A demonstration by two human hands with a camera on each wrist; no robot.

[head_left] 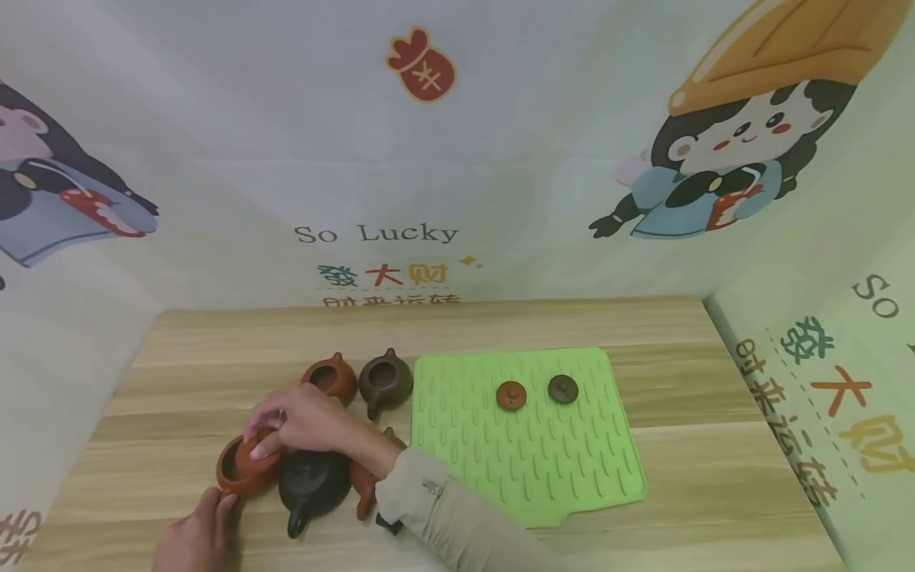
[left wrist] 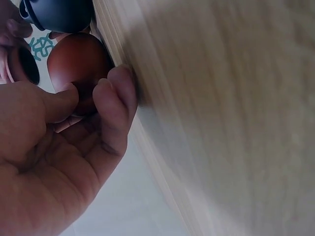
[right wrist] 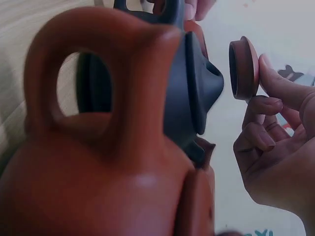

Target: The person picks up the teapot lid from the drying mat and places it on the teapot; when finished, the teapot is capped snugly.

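My left hand (head_left: 191,534) pinches the near side of a lidless red clay teapot (head_left: 232,483) at the left of the table; the pinched part is mostly hidden by the fingers (left wrist: 114,105). Over that teapot's opening, my right hand (head_left: 310,421) holds a small red lid (right wrist: 244,69) between thumb and fingertips. In the head view the lid overlaps the rim. Close beside stands a black teapot (head_left: 314,485) with its lid on (right wrist: 197,83). Another red teapot (right wrist: 98,172), lid on, is partly covered by the right forearm in the head view.
Behind the hands stand a lidless red teapot (head_left: 339,380) and a lidless dark brown one (head_left: 389,389). A green ridged mat (head_left: 465,445) lies to the right, bearing a red lid (head_left: 511,396) and a dark lid (head_left: 563,389). A printed cloth (head_left: 229,191) rises behind the table.
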